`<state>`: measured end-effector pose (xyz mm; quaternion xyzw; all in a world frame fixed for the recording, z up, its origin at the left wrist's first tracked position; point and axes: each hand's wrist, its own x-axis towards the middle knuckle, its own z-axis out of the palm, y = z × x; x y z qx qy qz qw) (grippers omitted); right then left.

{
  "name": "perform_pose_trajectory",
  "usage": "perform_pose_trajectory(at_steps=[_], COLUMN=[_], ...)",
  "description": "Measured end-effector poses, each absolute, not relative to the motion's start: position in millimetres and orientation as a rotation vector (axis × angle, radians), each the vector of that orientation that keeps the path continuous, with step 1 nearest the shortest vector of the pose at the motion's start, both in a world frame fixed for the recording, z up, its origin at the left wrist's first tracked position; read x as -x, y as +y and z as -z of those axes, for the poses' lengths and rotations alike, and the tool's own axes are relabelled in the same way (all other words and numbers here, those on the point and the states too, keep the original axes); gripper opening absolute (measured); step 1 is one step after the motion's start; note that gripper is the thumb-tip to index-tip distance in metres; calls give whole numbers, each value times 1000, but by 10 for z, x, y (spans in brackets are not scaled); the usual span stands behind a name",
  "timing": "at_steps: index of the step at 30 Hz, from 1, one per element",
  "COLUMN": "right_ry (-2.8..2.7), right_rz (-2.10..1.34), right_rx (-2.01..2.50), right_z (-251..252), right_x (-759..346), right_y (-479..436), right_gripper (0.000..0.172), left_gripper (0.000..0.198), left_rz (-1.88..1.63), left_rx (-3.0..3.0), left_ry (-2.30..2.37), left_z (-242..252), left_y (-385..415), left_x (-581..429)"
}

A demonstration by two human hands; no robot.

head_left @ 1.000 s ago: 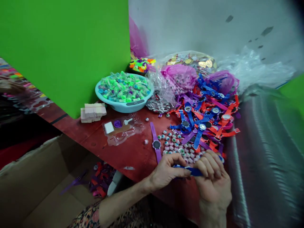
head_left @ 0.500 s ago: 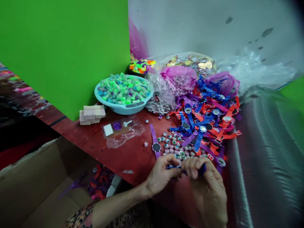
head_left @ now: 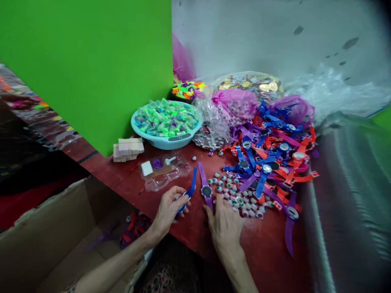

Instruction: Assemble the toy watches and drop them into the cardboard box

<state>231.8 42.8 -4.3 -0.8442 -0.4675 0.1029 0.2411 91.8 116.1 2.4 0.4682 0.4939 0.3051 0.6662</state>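
A toy wristwatch with a blue strap point(head_left: 192, 185) is pinched in my left hand point(head_left: 171, 205), its strap standing up past my fingers. To the right a purple toy watch point(head_left: 207, 191) lies lengthwise on the red table. My right hand point(head_left: 225, 221) is palm down at the purple watch's near end, thumb and forefinger apart on either side of its strap. Whether they touch the strap is unclear. Small eyeball toys point(head_left: 233, 188) spread out just beyond that hand. A clear plastic blister tray point(head_left: 157, 184) holds a white block, a purple coil and a small white piece.
A heap of blue, red and purple watches point(head_left: 271, 158) covers the right side. Behind stand a light blue basin point(head_left: 166, 143) of capped tubes and a pink bag point(head_left: 236, 103). Folded cards point(head_left: 128, 149) lie left. A cardboard box point(head_left: 61, 228) sits below the table's edge.
My hands have moved apart. My left hand carried the blue watch left; my right hand let go of it and came down by the purple watch. The view shifted slightly.
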Motion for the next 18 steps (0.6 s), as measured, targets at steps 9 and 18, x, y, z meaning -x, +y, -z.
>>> perform_pose_trajectory(at_steps=[9, 18], right_ry=[-931, -486], right_rz=[-608, -540], right_rx=[1946, 1492], right_z=[87, -143], right_x=[-2380, -2138], right_y=[296, 199], right_gripper=[37, 45], left_gripper=[27, 23], left_rz=[-550, -510], left_rx=[-1168, -2387], left_ry=[985, 841], left_z=[63, -123], left_y=[996, 1114], left_x=[-973, -867])
